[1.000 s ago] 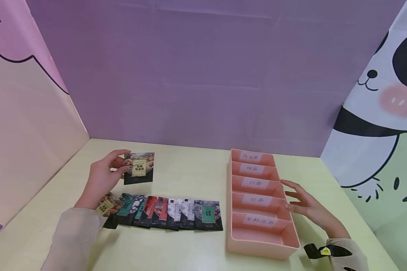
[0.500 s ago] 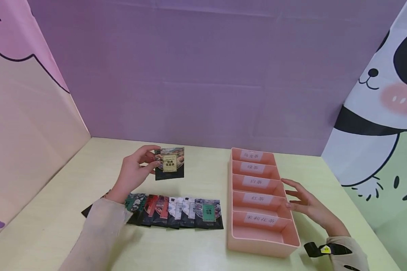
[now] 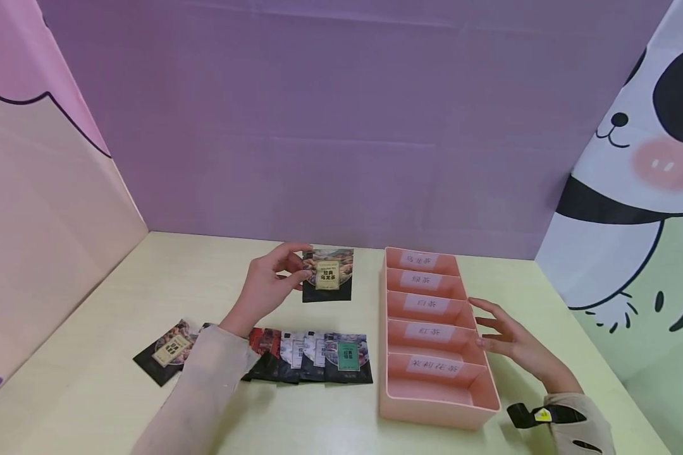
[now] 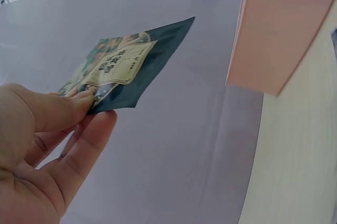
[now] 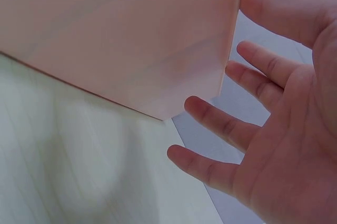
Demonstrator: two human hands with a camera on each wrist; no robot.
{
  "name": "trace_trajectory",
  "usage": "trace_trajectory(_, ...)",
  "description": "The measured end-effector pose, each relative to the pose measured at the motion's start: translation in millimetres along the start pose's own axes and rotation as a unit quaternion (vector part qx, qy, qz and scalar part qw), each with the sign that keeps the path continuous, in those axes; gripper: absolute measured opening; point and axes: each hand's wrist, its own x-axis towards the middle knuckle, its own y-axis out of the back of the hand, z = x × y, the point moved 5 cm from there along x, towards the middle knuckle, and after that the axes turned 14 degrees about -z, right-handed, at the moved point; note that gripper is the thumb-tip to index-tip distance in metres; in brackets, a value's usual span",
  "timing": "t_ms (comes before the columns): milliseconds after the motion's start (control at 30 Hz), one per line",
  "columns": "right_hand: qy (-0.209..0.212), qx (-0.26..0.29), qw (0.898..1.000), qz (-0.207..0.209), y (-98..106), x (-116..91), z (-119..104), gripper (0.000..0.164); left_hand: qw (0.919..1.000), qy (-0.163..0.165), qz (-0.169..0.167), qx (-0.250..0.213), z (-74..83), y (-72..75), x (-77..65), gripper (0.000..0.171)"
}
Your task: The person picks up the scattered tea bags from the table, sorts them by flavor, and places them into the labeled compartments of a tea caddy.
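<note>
My left hand (image 3: pixel 270 284) pinches a tea sachet (image 3: pixel 327 275) by its left edge, thumb in front. The sachet has a dark base, a food picture and a cream label, and it is held up behind the row on the table. In the left wrist view the same sachet (image 4: pixel 113 69) slants up from the fingertips. To its right stands a pink divided box (image 3: pixel 439 414) with five-like several labelled compartments in a column. My right hand (image 3: pixel 515 344) rests its fingertips at the box's right rim, fingers spread and fairly straight, as the right wrist view shows.
A row of overlapping sachets lies on the table (image 3: pixel 296 417), with a green-labelled sachet (image 3: pixel 348 358) at its right end. A cream-labelled sachet (image 3: pixel 167 351) lies askew at the left. My left sleeve (image 3: pixel 205 385) hides part of the row. A purple backdrop (image 3: pixel 273 126) stands behind.
My left hand has carried the sachet rightward, closer to the pink box. The askew sachet at the left has come out from behind the sleeve. My right hand stays at the box.
</note>
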Motion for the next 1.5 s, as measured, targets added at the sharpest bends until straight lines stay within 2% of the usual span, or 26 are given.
trace_trajectory(167, -0.004, -0.004, 1.0, -0.002, 1, 1, -1, 0.067, 0.9994, -0.023, -0.008, -0.026, 10.7, -16.6, 1.8, 0.042)
trace_trajectory(467, -0.005, -0.013, 1.0, 0.001, 6, -1, -3, 0.067, 0.9977, -0.05, -0.038, -0.023, 30.4, -42.6, 6.1, 0.041)
trace_trajectory(633, -0.006, -0.011, 1.0, 0.003, 6, -2, -3, 0.067, 0.9961, -0.065, -0.049, -0.035, 37.0, -50.1, 5.8, 0.04)
trace_trajectory(767, -0.011, -0.01, 1.0, 0.004, 5, -3, -1, 0.068, 0.9963, -0.068, -0.037, -0.038, 36.9, -52.2, 9.9, 0.04)
trace_trajectory(900, -0.013, -0.006, 1.0, 0.006, 5, -4, 0, 0.068, 0.997, -0.058, -0.026, -0.043, 33.3, -55.9, 24.0, 0.039)
trace_trajectory(1200, -0.009, -0.001, 1.0, 0.007, 3, -2, 1, 0.068, 0.9976, -0.046, -0.041, -0.032, 26.4, -66.9, 68.1, 0.04)
trace_trajectory(1500, -0.013, 0.002, 1.0, 0.007, 1, 0, 2, 0.068, 0.9981, -0.045, -0.041, -0.015, 25.8, -76.9, 96.7, 0.035)
